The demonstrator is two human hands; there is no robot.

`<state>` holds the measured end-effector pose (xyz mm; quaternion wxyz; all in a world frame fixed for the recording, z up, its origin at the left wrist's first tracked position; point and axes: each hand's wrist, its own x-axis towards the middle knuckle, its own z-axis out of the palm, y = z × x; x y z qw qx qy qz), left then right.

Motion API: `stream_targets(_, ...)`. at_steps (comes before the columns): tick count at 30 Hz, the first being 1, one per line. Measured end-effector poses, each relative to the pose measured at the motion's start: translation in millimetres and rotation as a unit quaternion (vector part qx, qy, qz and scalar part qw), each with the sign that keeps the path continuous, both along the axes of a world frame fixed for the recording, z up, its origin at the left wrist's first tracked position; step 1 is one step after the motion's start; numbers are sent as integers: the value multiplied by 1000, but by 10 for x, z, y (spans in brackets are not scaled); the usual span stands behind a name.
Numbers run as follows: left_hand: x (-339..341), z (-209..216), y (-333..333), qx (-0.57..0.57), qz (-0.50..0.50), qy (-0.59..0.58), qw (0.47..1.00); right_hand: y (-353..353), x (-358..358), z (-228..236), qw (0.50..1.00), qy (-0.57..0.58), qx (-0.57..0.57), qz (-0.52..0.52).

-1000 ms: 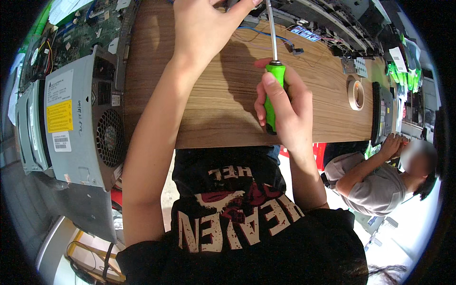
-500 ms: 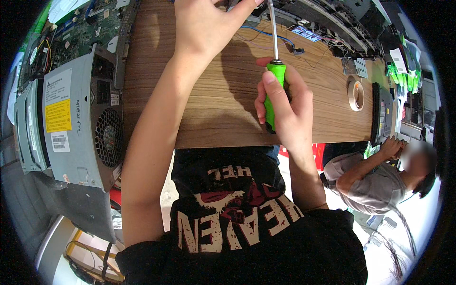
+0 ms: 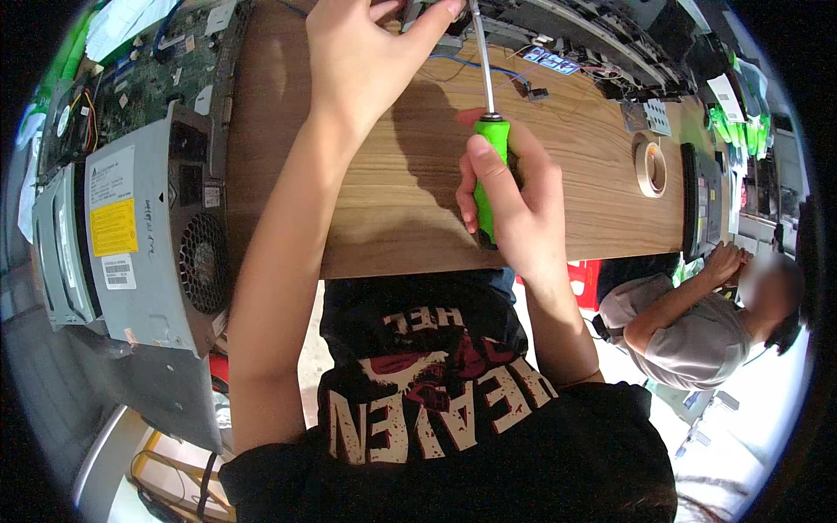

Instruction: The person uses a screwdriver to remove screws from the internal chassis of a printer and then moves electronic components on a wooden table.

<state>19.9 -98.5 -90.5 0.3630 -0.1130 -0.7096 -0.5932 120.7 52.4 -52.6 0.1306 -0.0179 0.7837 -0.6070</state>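
Note:
My right hand [image 3: 516, 207] grips the green handle of a screwdriver [image 3: 488, 148]; its metal shaft points up toward a dark disassembled device [image 3: 575, 39] at the far edge of the wooden table [image 3: 392, 200]. My left hand [image 3: 366, 52] reaches to the top edge of the picture, fingers resting on a small part of that device beside the screwdriver's tip. The tip itself is cut off by the frame's top edge.
A grey computer power supply with a fan grille [image 3: 148, 227] and a green circuit board [image 3: 131, 87] lie at the left. A roll of tape [image 3: 650, 167] lies at the right, near a dark flat device [image 3: 702, 200]. Another person [image 3: 697, 322] sits to the lower right.
The screwdriver and my right hand have shifted very slightly; my left hand stays on the device. The seated person's arm moved a little.

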Motion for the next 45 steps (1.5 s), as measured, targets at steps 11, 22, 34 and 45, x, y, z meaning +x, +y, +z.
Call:
stream_targets(11, -13, 25, 25, 41, -63, 5, 997, 15, 4, 6, 999, -12, -40, 5)
stream_targets(22, 30, 44, -7, 79, -117, -46, 989, 22, -13, 12, 998, -22, -53, 13)
stream_targets(34, -41, -7, -16, 57, -27, -48, 997, -44, 26, 222, 945, -170, -278, 20)
stream_targets(45, 57, 63, -98, 14, 63, -83, 994, -85, -18, 20, 807, -253, -526, 93)
